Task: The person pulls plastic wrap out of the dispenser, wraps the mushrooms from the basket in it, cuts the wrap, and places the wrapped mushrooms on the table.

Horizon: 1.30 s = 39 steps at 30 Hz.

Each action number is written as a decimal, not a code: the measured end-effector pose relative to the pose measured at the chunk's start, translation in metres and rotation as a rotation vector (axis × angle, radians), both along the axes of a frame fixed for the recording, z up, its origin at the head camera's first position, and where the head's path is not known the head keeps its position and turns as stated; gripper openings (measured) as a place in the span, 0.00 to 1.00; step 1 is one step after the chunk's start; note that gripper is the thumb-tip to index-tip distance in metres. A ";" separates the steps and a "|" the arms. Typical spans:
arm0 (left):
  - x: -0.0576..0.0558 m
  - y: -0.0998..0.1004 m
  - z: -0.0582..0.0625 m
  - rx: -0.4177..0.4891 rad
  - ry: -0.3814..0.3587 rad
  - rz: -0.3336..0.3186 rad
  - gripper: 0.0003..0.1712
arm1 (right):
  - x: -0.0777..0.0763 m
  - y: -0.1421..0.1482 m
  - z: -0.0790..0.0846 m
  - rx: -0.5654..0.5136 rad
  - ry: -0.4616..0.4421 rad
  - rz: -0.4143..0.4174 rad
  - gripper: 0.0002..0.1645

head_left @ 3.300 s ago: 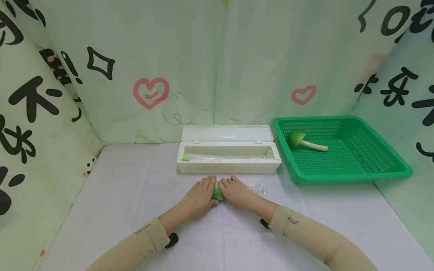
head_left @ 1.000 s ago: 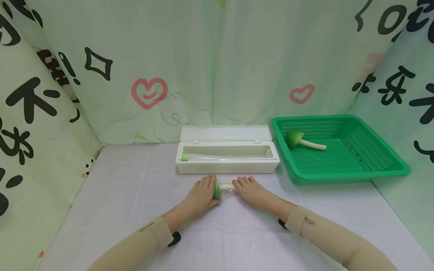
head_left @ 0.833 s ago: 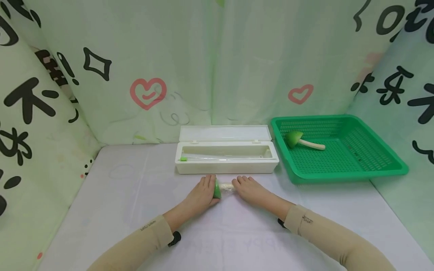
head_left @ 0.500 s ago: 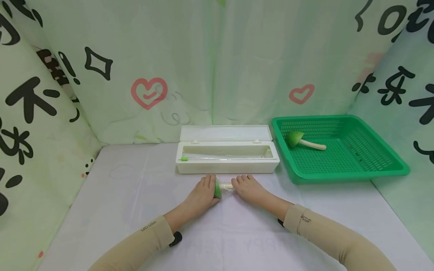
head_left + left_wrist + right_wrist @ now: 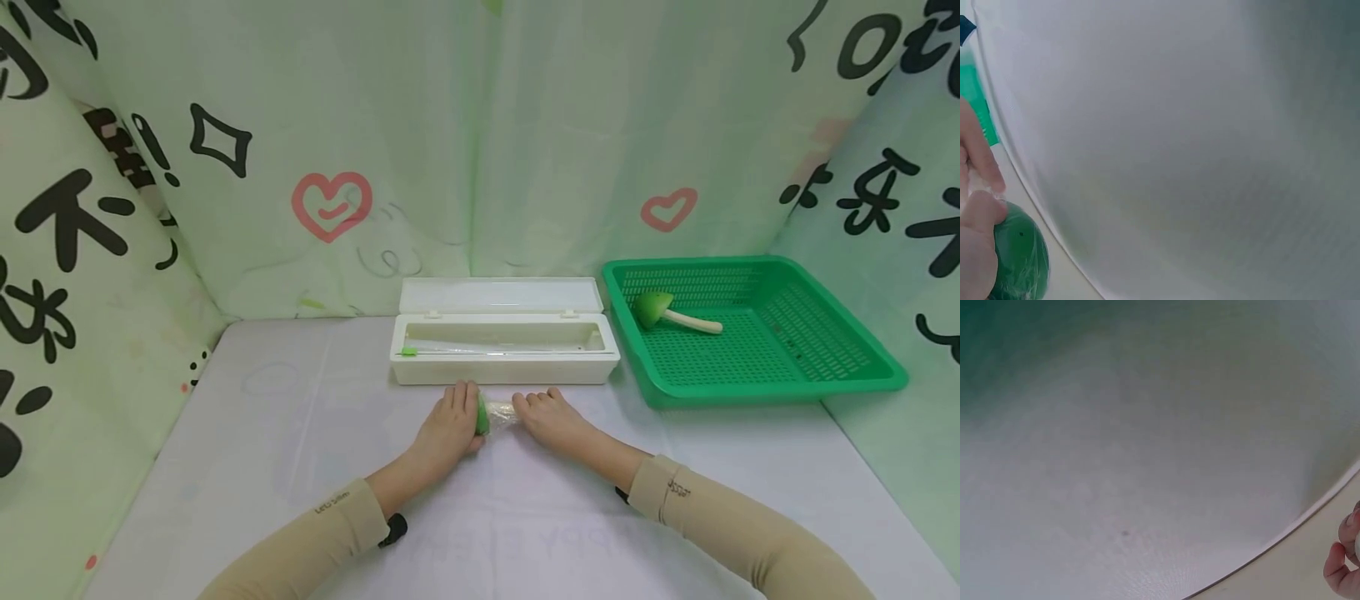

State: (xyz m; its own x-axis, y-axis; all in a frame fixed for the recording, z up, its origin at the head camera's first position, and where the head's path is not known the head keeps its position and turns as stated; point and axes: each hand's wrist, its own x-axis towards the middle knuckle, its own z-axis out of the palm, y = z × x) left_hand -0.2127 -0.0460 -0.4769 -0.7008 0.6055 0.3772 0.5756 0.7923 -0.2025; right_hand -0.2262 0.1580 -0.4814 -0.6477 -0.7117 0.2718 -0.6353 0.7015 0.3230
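Note:
A green-capped toy mushroom [image 5: 482, 415] with a pale stem is wrapped in clear cling film [image 5: 501, 414], just in front of the white box. My left hand [image 5: 447, 427] grips the cap from the left. From the right, my right hand [image 5: 553, 421] holds the stem end, its fingers curled over it. Between the hands a short stretch of filmed stem shows. The left wrist view has the cap [image 5: 1022, 256] close up, with glossy, creased film over it. Only a few fingers [image 5: 1342, 578] of the right hand appear in the right wrist view.
Behind the hands stands a white cling film box [image 5: 504, 369], lid raised, with a small green slider [image 5: 408, 352] on its front edge. A green basket [image 5: 772, 392] at the right holds another green-capped mushroom [image 5: 678, 317]. Printed curtains [image 5: 480, 167] enclose the white-covered table [image 5: 300, 417].
Since the earliest frame my right hand has moved right, from beside the cap to the stem end, uncovering the filmed stem. Lately both hands have shifted only slightly.

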 end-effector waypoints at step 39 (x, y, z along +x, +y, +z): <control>-0.005 -0.155 0.053 0.112 -0.034 0.291 0.50 | -0.011 -0.142 0.047 -0.107 -0.033 -0.118 0.17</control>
State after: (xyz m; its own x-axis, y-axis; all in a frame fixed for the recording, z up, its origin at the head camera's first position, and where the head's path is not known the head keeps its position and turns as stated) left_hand -0.2178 -0.2009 -0.4237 -0.8519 0.3335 0.4038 0.3262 0.9411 -0.0891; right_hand -0.2373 0.0161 -0.4344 -0.7349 -0.5983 0.3194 -0.5555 0.8012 0.2227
